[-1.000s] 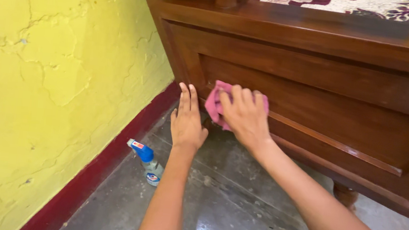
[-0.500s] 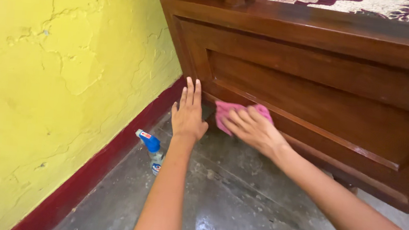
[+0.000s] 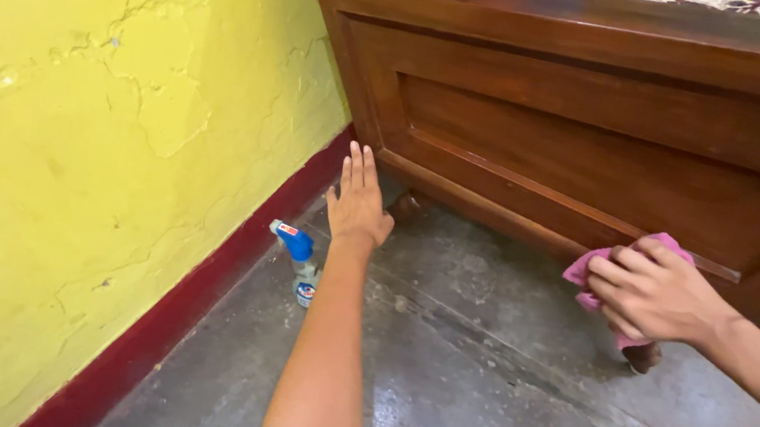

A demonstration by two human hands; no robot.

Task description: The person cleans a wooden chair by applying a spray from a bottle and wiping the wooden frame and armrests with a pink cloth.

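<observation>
The pink cloth (image 3: 598, 279) was bunched in the right hand (image 3: 655, 294), against the lower moulding of the wooden bed frame (image 3: 593, 123), near its right end and just above a turned leg (image 3: 643, 356). Crumpled as it was, the cloth had no clear long axis; what showed of it ran roughly along the moulding, one corner poking out towards the left. The right hand's fingers were curled and closed over the cloth, knuckles facing left, the forearm reaching in from the lower right. The left hand (image 3: 358, 204) was stretched straight forward, palm down, fingers extended and close together, tips pointing at the frame's left corner; whether they touched the wood was hard to tell. A blue-capped spray bottle (image 3: 299, 260) stood on the grey floor (image 3: 475, 381) beside the yellow wall (image 3: 78, 166).
</observation>
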